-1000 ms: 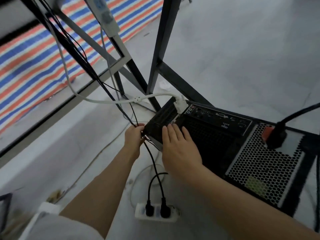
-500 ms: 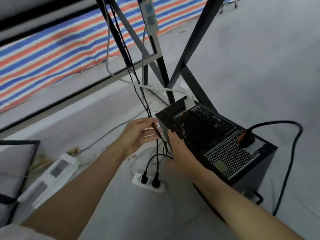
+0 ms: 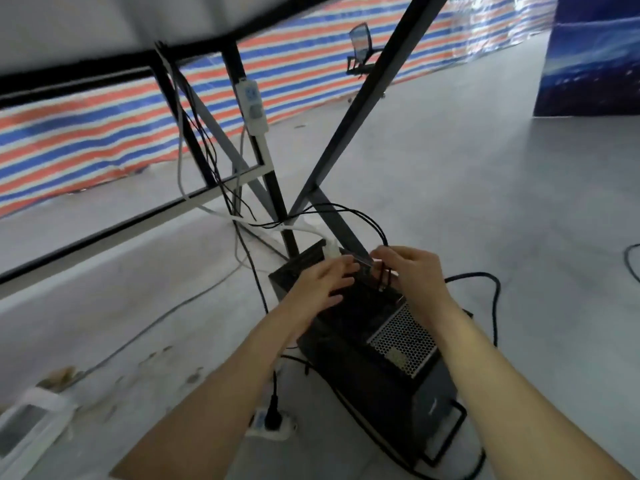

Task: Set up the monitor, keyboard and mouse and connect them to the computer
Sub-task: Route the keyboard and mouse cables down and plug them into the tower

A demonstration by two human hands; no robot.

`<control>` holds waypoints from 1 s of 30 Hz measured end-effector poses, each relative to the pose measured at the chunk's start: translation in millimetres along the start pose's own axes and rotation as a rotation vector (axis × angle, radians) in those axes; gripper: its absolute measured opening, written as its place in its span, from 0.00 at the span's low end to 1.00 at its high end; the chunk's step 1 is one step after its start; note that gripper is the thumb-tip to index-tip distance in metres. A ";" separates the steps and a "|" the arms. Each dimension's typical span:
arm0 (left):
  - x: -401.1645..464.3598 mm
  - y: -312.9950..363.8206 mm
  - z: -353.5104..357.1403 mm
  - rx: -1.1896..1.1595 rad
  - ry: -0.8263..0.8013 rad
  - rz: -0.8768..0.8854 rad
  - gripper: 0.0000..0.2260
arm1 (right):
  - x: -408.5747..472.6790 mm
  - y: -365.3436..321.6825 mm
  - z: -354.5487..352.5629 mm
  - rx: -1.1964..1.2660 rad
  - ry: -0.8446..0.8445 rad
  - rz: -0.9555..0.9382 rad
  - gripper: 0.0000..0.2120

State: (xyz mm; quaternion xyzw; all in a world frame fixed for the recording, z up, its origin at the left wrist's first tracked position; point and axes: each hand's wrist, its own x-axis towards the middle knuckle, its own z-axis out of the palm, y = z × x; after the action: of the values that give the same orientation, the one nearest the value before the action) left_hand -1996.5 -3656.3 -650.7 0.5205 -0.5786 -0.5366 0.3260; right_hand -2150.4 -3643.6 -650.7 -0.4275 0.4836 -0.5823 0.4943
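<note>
On the grey floor beside the black desk frame (image 3: 311, 174), the computer (image 3: 381, 348) lies with its rear panel facing up, and everything else is best placed from it. Over the panel's far end the right hand (image 3: 412, 271) pinches thin black cables (image 3: 367, 220), their ends pointing down toward the ports; the plugs themselves are blurred and I cannot tell which kind they are. The left hand (image 3: 322, 282) rests over the panel's near-left part with fingers spread and fairly straight, holding nothing that I can see. A white cable (image 3: 301, 228) is already plugged in at the computer's far corner.

The likely trouble is a plug pushed at the wrong port or the wrong way up, since the hands shade the sockets. The thin cables loop back up toward the desk frame, so a hard pull could drag them tight against the white cable.

A thick black power cord (image 3: 485, 282) curves round the computer's right side. Near its left side lies a white power strip (image 3: 273, 424) with a black plug in it. Further left, a white box (image 3: 27, 431) sits at the picture's edge. Beyond the computer hang a white wall-type socket block (image 3: 252, 105) on the frame, a striped tarpaulin (image 3: 104, 133) and a distant chair (image 3: 362, 50).
</note>
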 end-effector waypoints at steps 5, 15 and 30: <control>0.9 -9.6 43.3 0.223 -0.439 0.029 0.11 | 7.2 -20.5 -20.3 0.065 0.258 -0.007 0.08; 24.0 34.8 44.3 -0.704 -0.179 0.049 0.17 | -7.8 33.6 -39.4 0.135 -0.066 0.192 0.24; 29.3 26.0 8.3 -0.777 -0.001 -0.001 0.08 | -7.2 50.7 -21.6 -0.004 -0.473 0.195 0.23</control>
State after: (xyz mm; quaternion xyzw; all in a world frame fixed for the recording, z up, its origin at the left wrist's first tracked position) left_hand -2017.9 -3684.9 -632.8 0.3584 -0.3322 -0.7161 0.4984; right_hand -2162.1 -3635.7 -704.4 -0.5041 0.3947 -0.4144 0.6468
